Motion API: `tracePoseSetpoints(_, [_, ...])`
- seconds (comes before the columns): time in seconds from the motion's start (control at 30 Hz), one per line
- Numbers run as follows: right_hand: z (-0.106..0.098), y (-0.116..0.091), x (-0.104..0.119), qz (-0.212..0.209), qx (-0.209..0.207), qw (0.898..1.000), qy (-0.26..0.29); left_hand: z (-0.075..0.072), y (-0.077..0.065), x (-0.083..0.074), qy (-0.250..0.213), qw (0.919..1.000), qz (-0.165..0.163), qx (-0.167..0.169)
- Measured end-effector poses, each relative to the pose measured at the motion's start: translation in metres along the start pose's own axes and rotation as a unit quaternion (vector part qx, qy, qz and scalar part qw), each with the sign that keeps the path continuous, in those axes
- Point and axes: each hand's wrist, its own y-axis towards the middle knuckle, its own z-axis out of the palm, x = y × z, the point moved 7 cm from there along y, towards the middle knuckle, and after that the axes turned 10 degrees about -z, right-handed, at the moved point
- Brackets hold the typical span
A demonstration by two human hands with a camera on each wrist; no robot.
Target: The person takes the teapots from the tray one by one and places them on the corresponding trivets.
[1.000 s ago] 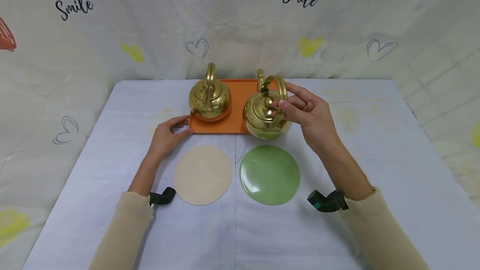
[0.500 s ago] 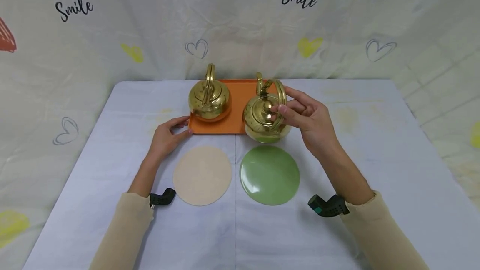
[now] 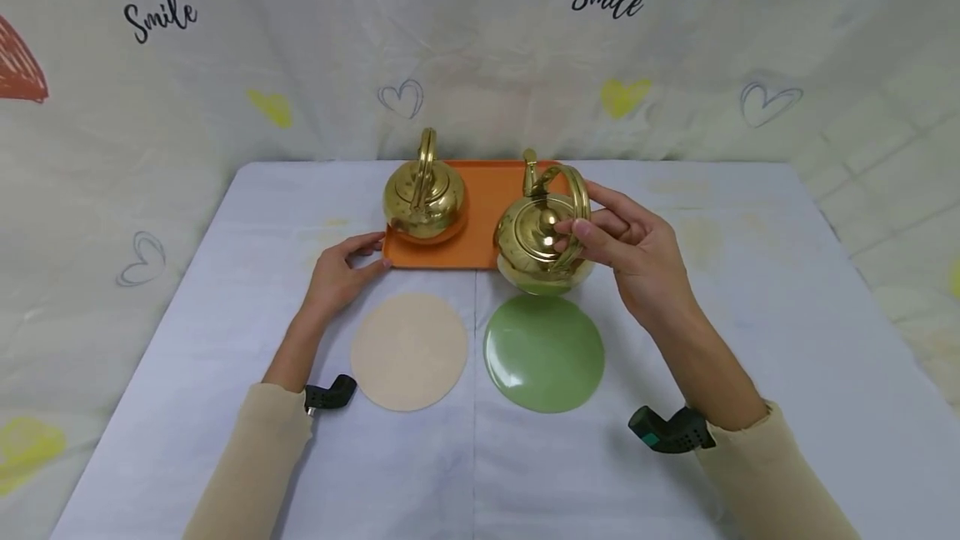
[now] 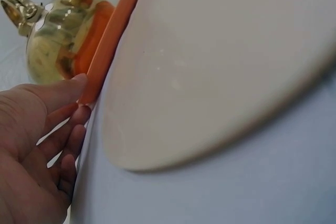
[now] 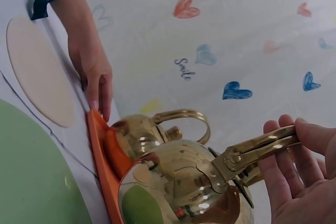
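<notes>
My right hand [image 3: 637,261] pinches the upright handle of a brass kettle [image 3: 534,248] between thumb and fingers, so the kettle's round body hangs just left of that hand, its spout pointing away from me. My left hand [image 3: 335,277] grips the near corner of an orange tray [image 3: 480,227] — thumb over the rim, fingers below it. A second brass kettle [image 3: 420,211] stands on the tray, just beyond my left fingertips and to their right. Closer to me than my hands lie two flat discs: a beige disc [image 3: 408,352] near my left hand, a green disc [image 3: 543,357] left of my right forearm.
</notes>
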Motion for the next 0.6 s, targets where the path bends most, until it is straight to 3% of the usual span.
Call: tracePoseSetpoints(0.6, [0.005, -0.014, 0.008, -0.002, 0.019, 1.0, -0.001, 0.001, -0.002, -0.003, 0.0, 1.0, -0.001, -0.003])
